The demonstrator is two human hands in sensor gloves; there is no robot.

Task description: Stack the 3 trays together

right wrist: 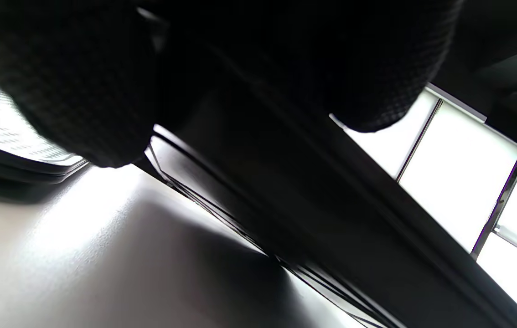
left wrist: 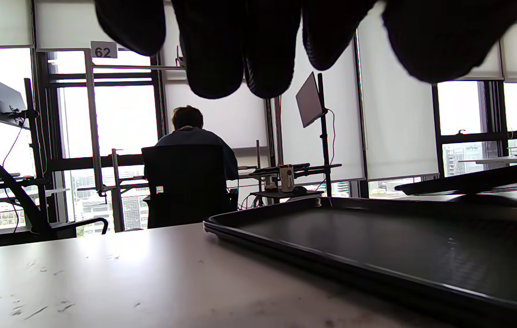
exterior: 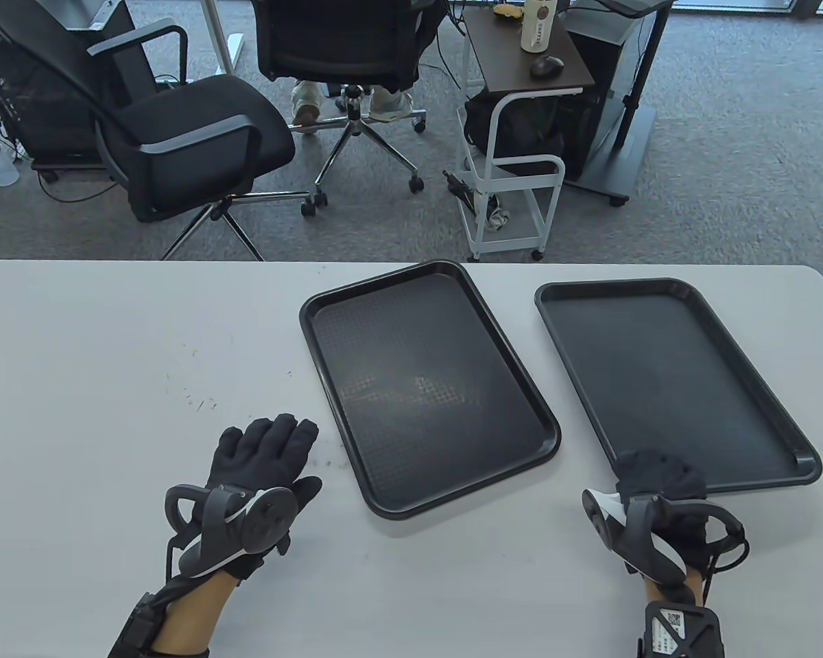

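Two black trays lie on the white table (exterior: 110, 343). The middle tray (exterior: 425, 384) lies flat; its rim shows a double line in the left wrist view (left wrist: 377, 246), like two trays nested. The right tray (exterior: 665, 377) lies beside it, apart from it. My right hand (exterior: 658, 480) grips that tray's near edge, and its fingers (right wrist: 80, 91) wrap the rim (right wrist: 331, 218), which sits tilted up off the table. My left hand (exterior: 267, 452) rests flat on the table, fingers spread, just left of the middle tray, holding nothing.
Beyond the table's far edge stand two office chairs (exterior: 199, 137), a small white cart (exterior: 514, 192) and a side table with a bottle and mouse (exterior: 528, 55). A person sits at a desk in the background (left wrist: 190, 164).
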